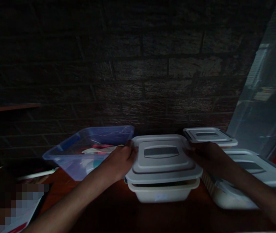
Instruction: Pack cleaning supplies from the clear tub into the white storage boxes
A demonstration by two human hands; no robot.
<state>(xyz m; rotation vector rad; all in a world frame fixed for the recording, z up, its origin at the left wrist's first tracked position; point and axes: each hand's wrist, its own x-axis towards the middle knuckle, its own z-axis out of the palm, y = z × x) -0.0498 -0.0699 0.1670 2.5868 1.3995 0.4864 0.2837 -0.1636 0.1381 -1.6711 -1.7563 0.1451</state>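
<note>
A grey lid (pixel 161 170) with a darker oval panel rests over a cream storage box (pixel 162 194) in front of me. A dark gap shows between lid and box along the near side. At the lid's left edge, my left hand (pixel 123 157) has its fingers curled around the rim. My right hand (pixel 207 158) grips the opposite edge, its fingertips dim and partly hidden. Both wrists reach in low from the sides.
To the left stands a translucent blue bin (pixel 72 161) with cloth-like items inside. Two more lidded boxes sit right, a large one (pixel 269 171) and one behind (pixel 208 136). A dark block wall (pixel 138 71) rises behind the wooden table (pixel 109 207).
</note>
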